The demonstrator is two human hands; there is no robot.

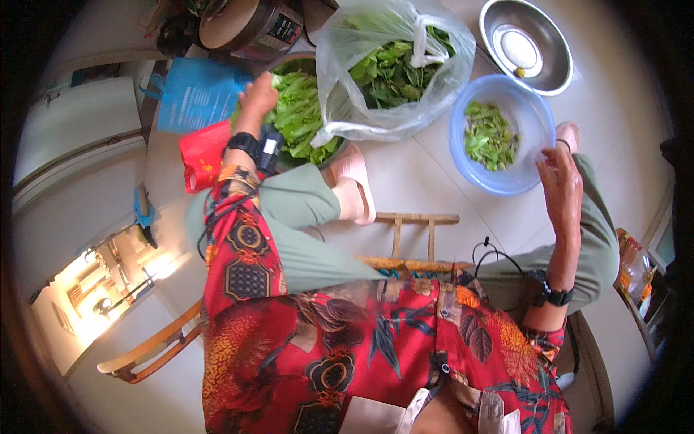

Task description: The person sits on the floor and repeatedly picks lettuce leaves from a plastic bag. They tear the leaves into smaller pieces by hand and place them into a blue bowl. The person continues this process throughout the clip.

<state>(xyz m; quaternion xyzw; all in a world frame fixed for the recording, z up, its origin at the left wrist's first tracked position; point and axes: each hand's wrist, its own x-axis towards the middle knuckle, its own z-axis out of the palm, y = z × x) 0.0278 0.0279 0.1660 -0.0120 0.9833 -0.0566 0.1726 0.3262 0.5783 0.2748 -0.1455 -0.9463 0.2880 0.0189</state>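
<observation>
My left hand [259,97] is at the upper left, at the stem end of a bunch of leafy green lettuce [303,108]; its fingers are curled and blurred, so its hold cannot be made out. The lettuce lies in a dark round container, partly hidden by a clear plastic bag [374,127]. Dark leafy greens [398,73] fill that bag. My right hand [562,182] hangs at the right rim of a translucent blue plastic basin [534,146], fingers bent; whether it touches the rim is unclear. Torn green leaves [490,135] lie inside the basin.
A stainless steel bowl [553,49] with a small yellowish piece stands behind the basin. Blue [200,95] and red [203,154] bags lie left of the lettuce. A round lidded container [233,24] stands at the back. A wooden rung frame [417,218] is between my legs.
</observation>
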